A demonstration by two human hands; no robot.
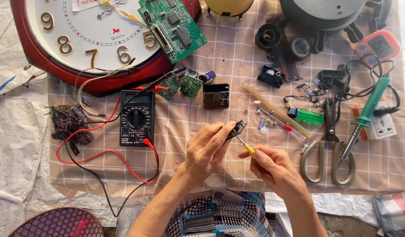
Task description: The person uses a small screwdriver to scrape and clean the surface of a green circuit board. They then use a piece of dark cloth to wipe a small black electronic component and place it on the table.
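Note:
My left hand (207, 149) pinches a small black plastic part (236, 130) between thumb and fingers, just above the checked cloth (237, 66). My right hand (272, 164) grips a small yellow-handled screwdriver (247, 147), whose metal tip points up and left into the black part. Both hands sit near the front middle of the cloth. A black box-shaped clock movement (216, 96) lies a little beyond them.
A black multimeter (137, 117) with red and black leads lies left. A large red wall clock (93, 39) and green circuit board (172, 27) lie at the back. Right are scissors (327, 149), a green soldering iron (365, 116), a lighter (308, 115), a glue stick (275, 109).

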